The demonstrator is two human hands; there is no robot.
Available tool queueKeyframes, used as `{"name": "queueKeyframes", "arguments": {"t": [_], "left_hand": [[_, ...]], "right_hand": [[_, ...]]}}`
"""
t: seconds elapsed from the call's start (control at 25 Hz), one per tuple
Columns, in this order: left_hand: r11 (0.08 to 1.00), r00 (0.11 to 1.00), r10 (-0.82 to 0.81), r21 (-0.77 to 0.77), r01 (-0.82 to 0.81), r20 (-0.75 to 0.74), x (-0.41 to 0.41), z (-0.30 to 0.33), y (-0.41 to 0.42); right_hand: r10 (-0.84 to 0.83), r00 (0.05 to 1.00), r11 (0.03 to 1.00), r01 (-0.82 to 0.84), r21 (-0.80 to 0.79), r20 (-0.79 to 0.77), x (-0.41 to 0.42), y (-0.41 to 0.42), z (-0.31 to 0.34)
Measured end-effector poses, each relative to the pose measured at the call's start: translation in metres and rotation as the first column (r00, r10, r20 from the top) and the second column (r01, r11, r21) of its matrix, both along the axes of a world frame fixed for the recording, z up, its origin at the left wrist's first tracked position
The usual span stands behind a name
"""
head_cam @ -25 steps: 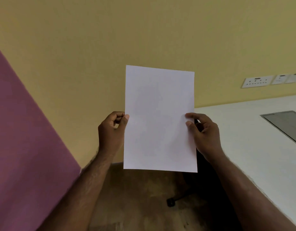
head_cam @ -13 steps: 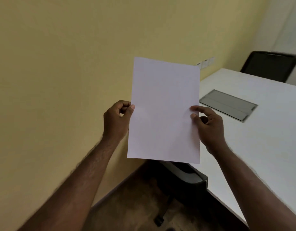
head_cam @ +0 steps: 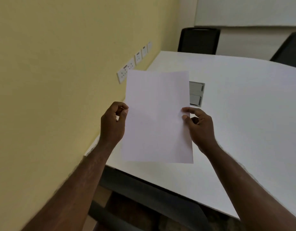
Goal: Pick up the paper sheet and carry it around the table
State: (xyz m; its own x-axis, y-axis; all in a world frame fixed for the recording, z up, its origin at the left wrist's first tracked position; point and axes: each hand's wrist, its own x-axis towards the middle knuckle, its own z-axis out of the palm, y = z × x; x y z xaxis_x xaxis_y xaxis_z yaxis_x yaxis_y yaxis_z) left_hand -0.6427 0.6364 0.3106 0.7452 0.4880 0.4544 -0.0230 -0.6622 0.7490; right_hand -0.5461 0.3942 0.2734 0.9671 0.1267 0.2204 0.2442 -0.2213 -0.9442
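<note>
Paper sheet [head_cam: 158, 117] upright above bench [head_cam: 244, 124]: my left hand [head_cam: 113, 124] pinches its left edge, right hand [head_cam: 199, 127] its right edge.

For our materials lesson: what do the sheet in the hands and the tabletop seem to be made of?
Sheet: probably plain paper, matte white; it looks thin and stays flat, pinched at both side edges.
Tabletop: likely laminate, smooth and pale with a soft sheen; the core is hidden.
</note>
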Motion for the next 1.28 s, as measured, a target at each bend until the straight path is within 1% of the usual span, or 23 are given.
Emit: {"name": "queueKeyframes", "arguments": {"t": [0.16, 0.36, 0.48, 0.6, 0.8, 0.96, 1.16, 1.28], "left_hand": [[0.992, 0.991, -0.126, 0.005, 0.126, -0.049, 0.059, -0.028, 0.021], [0.969, 0.966, -0.246, -0.029, 0.244, -0.085, 0.112, -0.072, 0.049], [0.957, 0.951, -0.289, -0.017, 0.289, -0.106, 0.134, -0.101, 0.062], [0.951, 0.937, -0.305, -0.007, 0.308, -0.169, 0.150, -0.139, 0.069], [0.964, 0.901, -0.264, -0.074, 0.254, -0.346, 0.166, -0.215, 0.071], [0.958, 0.850, -0.282, -0.074, 0.278, -0.444, 0.176, -0.264, 0.069], [0.958, 0.803, -0.266, -0.049, 0.284, -0.533, 0.183, -0.298, 0.065], [0.944, 0.747, -0.265, -0.006, 0.330, -0.609, 0.179, -0.312, 0.063]], "right_hand": [[-0.149, 0.987, 0.988, 0.145, -0.053, -0.060, 0.023, 0.013, -0.024], [-0.331, 0.933, 0.940, 0.314, -0.130, -0.142, 0.042, 0.040, -0.060], [-0.410, 0.897, 0.908, 0.384, -0.166, -0.163, 0.053, 0.058, -0.087], [-0.459, 0.871, 0.881, 0.422, -0.214, -0.173, 0.065, 0.071, -0.120], [-0.471, 0.856, 0.859, 0.390, -0.333, -0.212, 0.082, 0.076, -0.187], [-0.453, 0.853, 0.853, 0.330, -0.404, -0.260, 0.086, 0.074, -0.235], [-0.442, 0.849, 0.826, 0.260, -0.500, -0.289, 0.080, 0.073, -0.270], [-0.422, 0.867, 0.781, 0.200, -0.592, -0.265, 0.077, 0.072, -0.282]]}}
